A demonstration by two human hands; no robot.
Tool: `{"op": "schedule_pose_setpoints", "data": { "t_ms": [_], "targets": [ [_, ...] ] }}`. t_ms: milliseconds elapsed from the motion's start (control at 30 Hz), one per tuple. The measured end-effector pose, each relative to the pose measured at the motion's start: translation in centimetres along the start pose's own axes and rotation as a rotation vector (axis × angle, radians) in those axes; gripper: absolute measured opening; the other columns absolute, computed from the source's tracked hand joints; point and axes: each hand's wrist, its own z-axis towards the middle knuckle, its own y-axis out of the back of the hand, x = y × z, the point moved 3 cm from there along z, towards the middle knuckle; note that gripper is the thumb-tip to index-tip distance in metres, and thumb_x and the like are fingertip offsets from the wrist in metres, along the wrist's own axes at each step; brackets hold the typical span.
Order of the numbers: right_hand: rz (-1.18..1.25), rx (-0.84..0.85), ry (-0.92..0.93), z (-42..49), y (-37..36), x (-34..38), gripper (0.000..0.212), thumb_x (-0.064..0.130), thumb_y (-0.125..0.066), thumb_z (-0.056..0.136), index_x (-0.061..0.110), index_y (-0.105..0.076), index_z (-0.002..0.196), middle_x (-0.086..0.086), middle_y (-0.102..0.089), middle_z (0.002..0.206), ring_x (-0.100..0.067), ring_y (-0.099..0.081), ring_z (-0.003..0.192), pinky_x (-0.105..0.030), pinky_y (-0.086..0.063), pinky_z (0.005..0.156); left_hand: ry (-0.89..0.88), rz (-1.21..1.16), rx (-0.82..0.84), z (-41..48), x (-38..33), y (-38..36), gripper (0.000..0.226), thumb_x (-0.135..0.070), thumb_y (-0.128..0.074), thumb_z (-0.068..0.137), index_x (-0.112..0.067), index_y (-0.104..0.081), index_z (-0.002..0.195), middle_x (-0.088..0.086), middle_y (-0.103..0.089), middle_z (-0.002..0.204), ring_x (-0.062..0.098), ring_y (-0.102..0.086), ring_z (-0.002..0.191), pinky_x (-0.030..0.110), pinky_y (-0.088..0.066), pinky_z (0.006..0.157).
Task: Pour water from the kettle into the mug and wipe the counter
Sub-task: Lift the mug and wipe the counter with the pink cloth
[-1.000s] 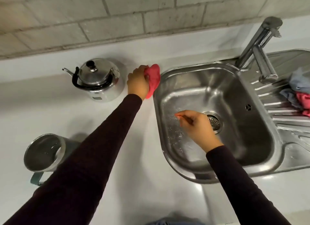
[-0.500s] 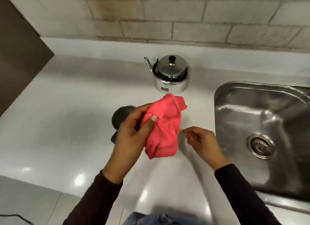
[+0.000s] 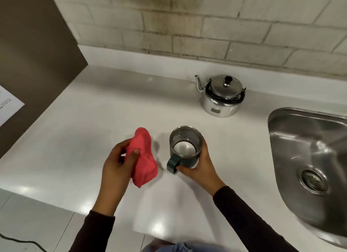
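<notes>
A steel kettle (image 3: 221, 96) with a black handle and knob stands at the back of the white counter (image 3: 93, 120), spout to the left. In front of it is a dark green mug (image 3: 185, 148) with a steel inside and water in it, upright on the counter. My right hand (image 3: 201, 168) wraps around the mug's right and near side. My left hand (image 3: 117, 167) holds a crumpled pink cloth (image 3: 143, 157) just above the counter, left of the mug.
A steel sink (image 3: 309, 157) with a drain is set into the counter at the right. A dark panel (image 3: 32, 64) stands at the left end. The counter's front edge runs along the lower left, with tiled floor below.
My view has swung left, away from the sink. My left hand carried the pink cloth from the sink edge to the left of the mug. My right hand left the basin and took hold of the mug.
</notes>
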Motion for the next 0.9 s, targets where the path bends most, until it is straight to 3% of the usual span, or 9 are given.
{"op": "schedule_pose_setpoints", "data": {
  "t_ms": [100, 167, 267, 367, 467, 567, 667, 800, 900],
  "targets": [
    [0.068, -0.094, -0.034, 0.1, -0.9, -0.2, 0.120, 0.004, -0.090, 0.051, 0.018, -0.017, 0.145, 0.000, -0.040, 0.144, -0.009, -0.044, 0.129, -0.024, -0.037, 0.108, 0.012, 0.379, 0.102, 0.6, 3.8, -1.5, 0.043, -0.020, -0.067, 0.083, -0.018, -0.056, 0.126, 0.014, -0.050, 0.133, 0.029, -0.052, 0.116, 0.036, -0.048, 0.093],
    [0.086, -0.155, -0.010, 0.0, -1.1, -0.1, 0.109, 0.005, -0.089, 0.051, 0.028, -0.028, 0.139, 0.005, -0.048, 0.137, -0.005, -0.050, 0.123, -0.018, -0.041, 0.101, -0.023, 0.485, 0.051, 0.2, 5.1, -2.1, 0.051, -0.028, -0.066, 0.083, -0.019, -0.051, 0.131, 0.017, -0.037, 0.143, 0.034, -0.037, 0.129, 0.043, -0.038, 0.104],
    [0.036, -0.227, 0.023, 0.2, -1.2, -0.1, 0.086, 0.009, -0.084, 0.048, 0.042, -0.044, 0.118, 0.021, -0.059, 0.118, 0.002, -0.057, 0.108, -0.008, -0.044, 0.086, -0.155, 0.429, 0.111, -0.2, 5.9, -3.5, 0.059, -0.037, -0.060, 0.084, -0.028, -0.038, 0.137, 0.011, -0.024, 0.151, 0.030, -0.024, 0.137, 0.039, -0.029, 0.112],
    [0.035, -0.263, 0.034, -0.1, -1.0, -0.3, 0.086, 0.000, -0.084, 0.050, 0.038, -0.047, 0.117, 0.025, -0.061, 0.113, 0.003, -0.059, 0.105, -0.007, -0.044, 0.083, -0.221, 0.475, 0.259, 0.4, 6.6, -5.4, 0.070, -0.038, -0.061, 0.080, -0.022, -0.033, 0.143, 0.011, -0.024, 0.154, 0.030, -0.023, 0.140, 0.050, -0.024, 0.115],
    [0.020, -0.299, 0.064, -0.7, -0.5, 0.1, 0.090, 0.003, -0.087, 0.049, 0.039, -0.045, 0.119, 0.025, -0.059, 0.116, 0.002, -0.058, 0.107, -0.009, -0.044, 0.085, -0.204, 0.611, 0.302, 1.2, 7.3, -6.6, 0.082, -0.038, -0.070, 0.076, -0.018, -0.031, 0.145, 0.012, -0.023, 0.156, 0.036, -0.019, 0.143, 0.059, -0.013, 0.115],
    [-0.034, -0.343, 0.117, -1.2, 0.9, 1.3, 0.094, 0.014, -0.089, 0.046, 0.052, -0.040, 0.117, 0.035, -0.055, 0.116, 0.008, -0.055, 0.107, -0.002, -0.041, 0.083, -0.246, 0.648, 0.289, 2.2, 8.1, -6.6, 0.068, -0.031, -0.062, 0.084, -0.015, -0.034, 0.144, 0.014, -0.031, 0.153, 0.035, -0.025, 0.142, 0.058, -0.009, 0.117],
    [-0.048, -0.377, 0.144, -1.7, 3.1, 2.2, 0.092, 0.019, -0.090, 0.046, 0.047, -0.041, 0.119, 0.032, -0.056, 0.116, 0.004, -0.056, 0.110, -0.005, -0.043, 0.085, -0.230, 0.430, 0.222, 2.7, 8.3, -6.5, 0.047, -0.015, -0.048, 0.092, -0.014, -0.044, 0.138, 0.014, -0.051, 0.141, 0.034, -0.042, 0.134, 0.050, -0.014, 0.119],
    [-0.072, -0.380, 0.144, -2.7, 5.6, 2.7, 0.092, 0.023, -0.090, 0.045, 0.037, -0.041, 0.121, 0.032, -0.056, 0.116, 0.003, -0.056, 0.110, -0.008, -0.044, 0.086, -0.104, 0.179, 0.103, 3.7, 8.1, -7.5, 0.037, -0.012, -0.038, 0.094, -0.020, -0.056, 0.126, 0.010, -0.065, 0.124, 0.026, -0.057, 0.117, 0.045, -0.029, 0.115],
    [-0.081, -0.370, 0.144, -3.4, 6.8, 2.5, 0.092, 0.021, -0.090, 0.046, 0.042, -0.040, 0.120, 0.037, -0.053, 0.115, 0.006, -0.054, 0.110, -0.005, -0.043, 0.085, -0.009, 0.034, 0.168, 4.9, 7.5, -9.8, 0.037, -0.012, -0.036, 0.096, -0.021, -0.059, 0.124, 0.007, -0.061, 0.129, 0.023, -0.051, 0.126, 0.011, -0.018, 0.110]
  ]
}}
